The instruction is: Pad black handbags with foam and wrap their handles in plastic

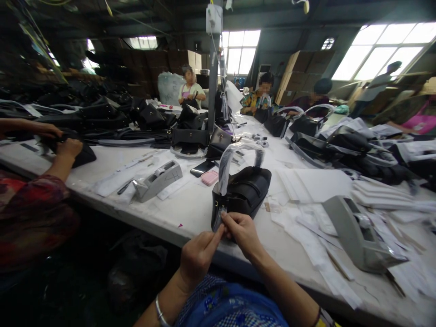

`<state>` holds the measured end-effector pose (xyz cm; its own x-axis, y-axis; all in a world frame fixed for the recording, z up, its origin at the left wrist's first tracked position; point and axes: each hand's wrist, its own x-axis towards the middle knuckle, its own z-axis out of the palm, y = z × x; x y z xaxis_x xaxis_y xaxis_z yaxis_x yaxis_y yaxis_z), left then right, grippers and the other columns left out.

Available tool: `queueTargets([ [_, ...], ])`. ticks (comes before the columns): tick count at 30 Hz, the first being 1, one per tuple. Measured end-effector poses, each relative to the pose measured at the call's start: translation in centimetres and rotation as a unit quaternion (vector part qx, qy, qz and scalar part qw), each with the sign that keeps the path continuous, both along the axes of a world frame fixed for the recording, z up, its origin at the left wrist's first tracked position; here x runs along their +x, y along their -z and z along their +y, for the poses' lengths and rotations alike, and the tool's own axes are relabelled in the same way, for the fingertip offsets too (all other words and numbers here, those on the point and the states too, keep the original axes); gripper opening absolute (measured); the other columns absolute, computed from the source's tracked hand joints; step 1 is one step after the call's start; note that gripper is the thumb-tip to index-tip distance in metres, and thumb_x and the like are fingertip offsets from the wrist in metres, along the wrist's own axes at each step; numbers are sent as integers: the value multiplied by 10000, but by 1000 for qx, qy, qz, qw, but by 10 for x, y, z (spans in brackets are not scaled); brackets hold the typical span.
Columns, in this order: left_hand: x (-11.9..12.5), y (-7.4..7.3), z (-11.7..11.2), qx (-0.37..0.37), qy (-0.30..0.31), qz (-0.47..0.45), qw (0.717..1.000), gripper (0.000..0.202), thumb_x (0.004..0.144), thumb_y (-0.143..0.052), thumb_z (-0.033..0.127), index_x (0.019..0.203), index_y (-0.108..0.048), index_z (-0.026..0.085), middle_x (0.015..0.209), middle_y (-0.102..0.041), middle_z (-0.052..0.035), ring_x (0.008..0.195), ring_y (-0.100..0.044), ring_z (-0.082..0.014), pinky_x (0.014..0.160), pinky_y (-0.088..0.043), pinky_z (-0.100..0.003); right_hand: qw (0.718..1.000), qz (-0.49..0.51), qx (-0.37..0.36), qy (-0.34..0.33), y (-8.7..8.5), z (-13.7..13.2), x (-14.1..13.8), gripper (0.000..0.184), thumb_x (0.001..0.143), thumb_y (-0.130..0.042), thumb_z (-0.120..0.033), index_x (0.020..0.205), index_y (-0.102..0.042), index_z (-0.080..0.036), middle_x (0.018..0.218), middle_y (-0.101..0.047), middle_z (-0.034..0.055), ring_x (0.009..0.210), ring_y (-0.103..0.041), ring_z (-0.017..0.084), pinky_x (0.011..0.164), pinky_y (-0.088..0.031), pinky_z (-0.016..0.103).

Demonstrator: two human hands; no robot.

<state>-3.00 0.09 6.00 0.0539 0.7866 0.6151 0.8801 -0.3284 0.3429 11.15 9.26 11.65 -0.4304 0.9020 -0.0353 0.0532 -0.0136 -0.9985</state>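
Observation:
A black handbag (245, 191) stands at the near edge of the white table (190, 204), its handle (235, 154) wrapped in clear plastic. My left hand (197, 256) and my right hand (242, 232) meet at the bag's near left corner. Both pinch a small strip of tape or tag (218, 218) that hangs from the bag's side. The fingers of both hands are closed on it.
One grey tape dispenser (157, 180) sits left of the bag, another (357, 234) to the right among white paper strips (313, 186). A phone (202, 168) and a pink item (210, 177) lie behind. A co-worker's hands (68, 146) hold a black bag at left. Several people sit across, among piled black bags (344, 147).

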Motion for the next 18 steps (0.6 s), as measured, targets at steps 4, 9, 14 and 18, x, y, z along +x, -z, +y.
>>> queueTargets([
  [4,-2,5,-27,-1,111,-16,994,437,923,-535,112,1316,-629,280,685,-704,-45,614,-647,-157,614,-500,-227,993,70,-92,3,1,4,1,533,816,-641,-599,516,-505,-180,407,-463,-39,394,-533,110,432,-365,205],
  [9,-4,-35,-33,-10,-61,-274,960,217,890,-625,238,1063,-755,248,927,-744,-82,854,-693,-216,821,-534,-294,990,82,-110,-4,2,7,2,527,797,-662,-600,526,-529,-168,417,-495,-32,403,-543,101,462,-399,198],
  [14,15,-49,11,-218,-34,-536,815,422,807,-679,569,955,-690,174,860,-718,-79,767,-676,-216,726,-559,-318,997,55,-46,7,10,8,-4,547,834,-615,-608,515,-538,-170,429,-512,-22,411,-519,96,451,-374,196],
  [18,34,-33,20,-247,-15,-595,764,494,724,-773,551,1011,-641,171,748,-659,-7,630,-583,-127,527,-459,-187,999,3,50,9,13,2,2,547,906,-538,-558,527,-576,-165,460,-526,-21,429,-462,80,440,-339,189],
])
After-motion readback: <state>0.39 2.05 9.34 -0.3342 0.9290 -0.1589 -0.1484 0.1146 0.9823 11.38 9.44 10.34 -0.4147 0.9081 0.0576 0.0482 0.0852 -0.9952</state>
